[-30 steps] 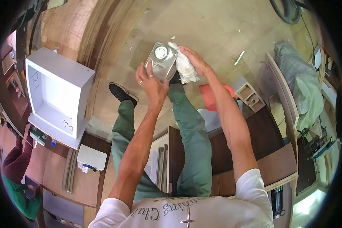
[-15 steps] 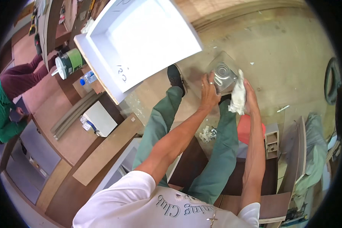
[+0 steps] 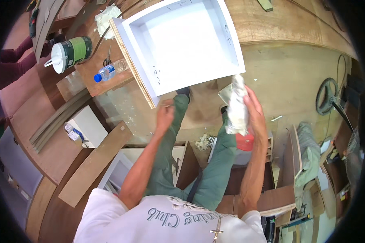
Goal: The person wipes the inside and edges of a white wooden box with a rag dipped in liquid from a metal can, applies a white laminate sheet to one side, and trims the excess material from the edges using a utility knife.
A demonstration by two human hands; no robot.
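A white crumpled cloth [image 3: 238, 109] is gripped in my right hand [image 3: 256, 113], out in front of me over my right leg. Just behind the cloth, part of a clear plastic container [image 3: 225, 94] shows below the box's edge; the rest is hidden. My left hand [image 3: 165, 115] is near the lower left corner of a white open box [image 3: 150, 81], a little below it and apart. Its fingers look bent but are smeared by motion. The box has a raw plywood edge and handwritten marks inside, and rests at the bench's edge.
On the left of the bench [image 3: 83, 79] are a blue-capped plastic bottle [image 3: 105, 73], scissors [image 3: 107, 60] and a green-and-white bucket [image 3: 71, 54]. Boards [image 3: 97, 164] and a small white box [image 3: 87, 126] lie below. A red object [image 3: 244, 141] is by my right leg.
My left hand has left the clear container and moved left toward the box corner. My right hand keeps the cloth. The view has shifted, and more of the bench now shows.
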